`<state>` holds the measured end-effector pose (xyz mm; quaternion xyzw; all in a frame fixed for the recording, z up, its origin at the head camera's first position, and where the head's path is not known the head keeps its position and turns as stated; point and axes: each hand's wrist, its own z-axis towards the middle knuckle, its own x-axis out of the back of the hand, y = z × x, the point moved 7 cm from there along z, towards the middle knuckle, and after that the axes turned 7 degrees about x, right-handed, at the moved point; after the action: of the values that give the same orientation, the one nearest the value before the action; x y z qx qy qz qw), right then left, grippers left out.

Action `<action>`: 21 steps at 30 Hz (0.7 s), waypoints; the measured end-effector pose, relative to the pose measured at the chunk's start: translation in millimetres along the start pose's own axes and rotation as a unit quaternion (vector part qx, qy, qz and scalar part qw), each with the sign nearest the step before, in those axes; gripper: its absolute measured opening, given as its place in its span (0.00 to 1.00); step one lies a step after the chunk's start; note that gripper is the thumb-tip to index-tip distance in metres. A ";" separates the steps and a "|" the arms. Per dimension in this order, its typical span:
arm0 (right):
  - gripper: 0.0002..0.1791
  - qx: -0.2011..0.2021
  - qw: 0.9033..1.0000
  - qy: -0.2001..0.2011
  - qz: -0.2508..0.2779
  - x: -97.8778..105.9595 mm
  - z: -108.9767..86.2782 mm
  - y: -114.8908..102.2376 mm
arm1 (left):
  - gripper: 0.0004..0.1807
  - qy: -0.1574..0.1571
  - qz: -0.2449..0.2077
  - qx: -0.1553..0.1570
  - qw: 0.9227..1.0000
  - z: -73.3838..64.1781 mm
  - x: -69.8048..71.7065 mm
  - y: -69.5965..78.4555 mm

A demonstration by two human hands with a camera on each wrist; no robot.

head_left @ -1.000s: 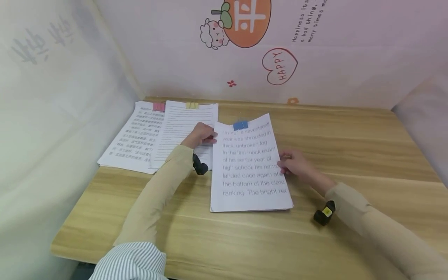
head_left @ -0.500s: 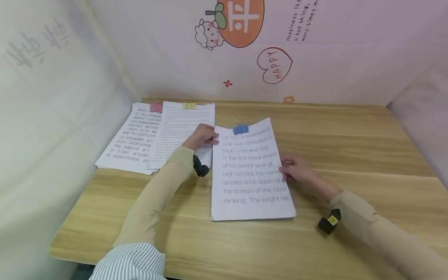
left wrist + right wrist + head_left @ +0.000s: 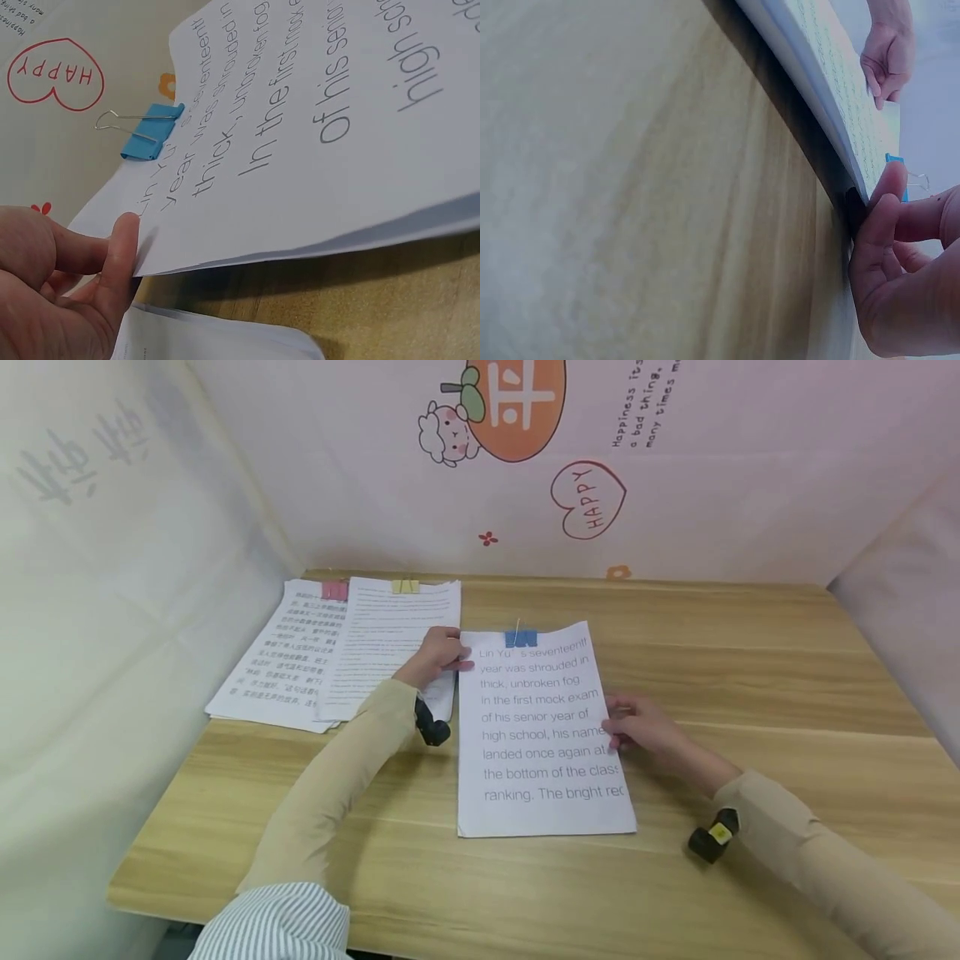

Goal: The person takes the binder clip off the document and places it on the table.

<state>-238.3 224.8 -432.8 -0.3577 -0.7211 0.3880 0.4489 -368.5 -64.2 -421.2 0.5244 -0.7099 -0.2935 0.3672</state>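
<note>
A stack of printed sheets [image 3: 543, 743] with large English text is in the middle of the head view, held at its top edge by a blue binder clip [image 3: 521, 638]. My left hand [image 3: 437, 656] pinches its upper left edge between thumb and fingers. On the opposite side, my right hand [image 3: 637, 725] grips the right edge about halfway down. The left wrist view shows the blue clip [image 3: 153, 132] with its wire handle out past the paper, and the sheets bowing slightly. In the right wrist view the stack's edge [image 3: 832, 112] stands over the wooden surface, a dark shadow beneath.
Two more clipped stacks lie at the back left of the wooden table [image 3: 555, 893]. One with a yellow clip [image 3: 406, 587] overlaps one with a red clip [image 3: 334, 591]. A printed cloth wall [image 3: 712, 518] rises behind the table, with white fabric [image 3: 97, 610] at the left.
The blue-clipped stack has come a little nearer to me and straightened slightly, with both hands still gripping it. The clip's wire handle now leans over the clip. The other stacks stay put.
</note>
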 end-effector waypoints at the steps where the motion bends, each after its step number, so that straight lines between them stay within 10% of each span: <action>1: 0.24 0.001 1.000 -0.001 -0.001 0.4 0.1 -0.2 | 0.33 0.000 -0.001 0.000 1.000 -0.2 0.0 -0.1; 21: 0.27 -0.026 0.997 0.032 0.070 16.3 36.5 -16.0 | 0.33 -0.020 -0.010 -0.017 1.000 -7.7 -9.0 2.8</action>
<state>-280.4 223.1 -423.5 -0.4312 -0.6895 0.3879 0.4337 -361.9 -55.0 -416.6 0.5195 -0.7066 -0.3197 0.3587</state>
